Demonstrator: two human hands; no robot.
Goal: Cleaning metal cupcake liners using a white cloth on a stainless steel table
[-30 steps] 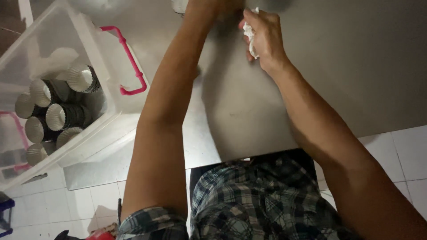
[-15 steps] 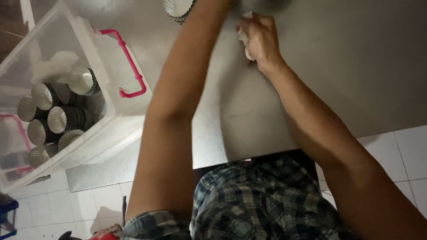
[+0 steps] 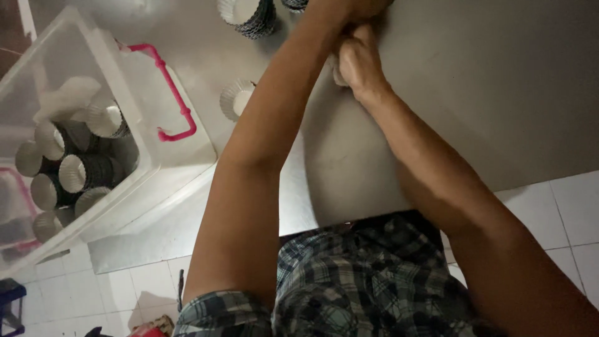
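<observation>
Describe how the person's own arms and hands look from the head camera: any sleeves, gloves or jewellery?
Both arms are bare from the upper arm down, with no sleeves over the forearms. The right hand shows no glove, ring or wristband. The left hand is mostly cut off by the top edge of the picture, so little can be told. A plaid garment in dark green, grey and white covers the body below.

Steel tabletop w/ dull sheen, white tile floor below, dim indoor light
</observation>
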